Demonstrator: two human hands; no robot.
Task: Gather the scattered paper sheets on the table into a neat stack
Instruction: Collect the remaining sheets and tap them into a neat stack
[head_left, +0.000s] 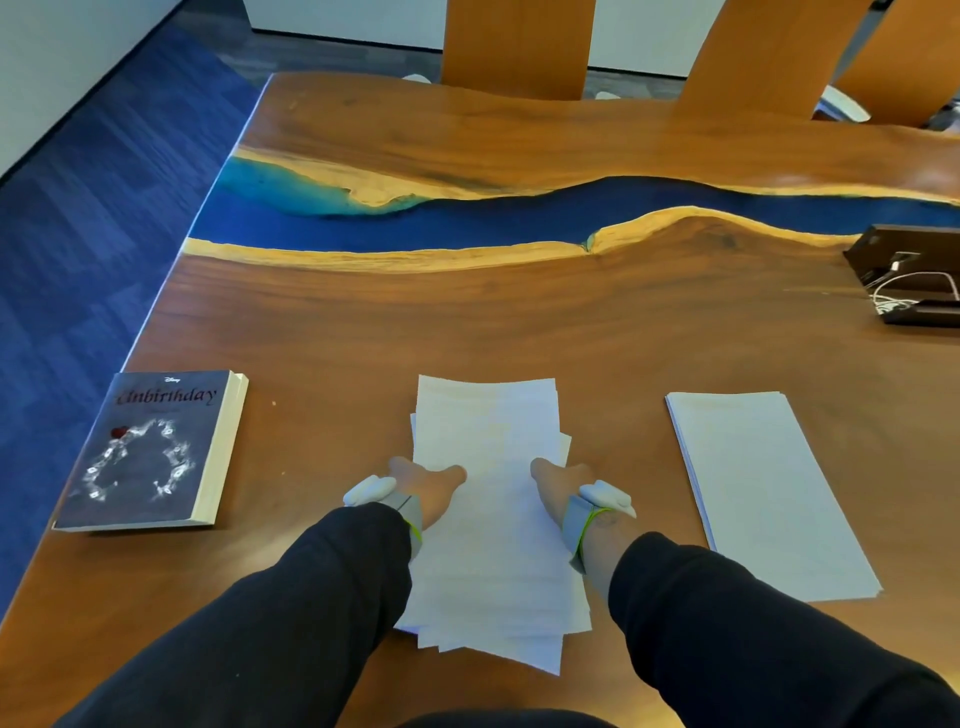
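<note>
A loose pile of white paper sheets (493, 499) lies in front of me on the wooden table (467, 322), its edges uneven and fanned at the near end. My left hand (423, 486) grips the pile's left edge, thumb on top and fingers hidden underneath. My right hand (563, 486) holds the right edge the same way. A second, tidier stack of white sheets (763, 488) lies flat to the right, apart from both hands.
A dark paperback book (150, 452) lies near the table's left edge. A dark open box with white cables (914, 275) sits at the far right. Wooden chair backs (519, 47) stand beyond the far edge. A blue resin strip crosses the table.
</note>
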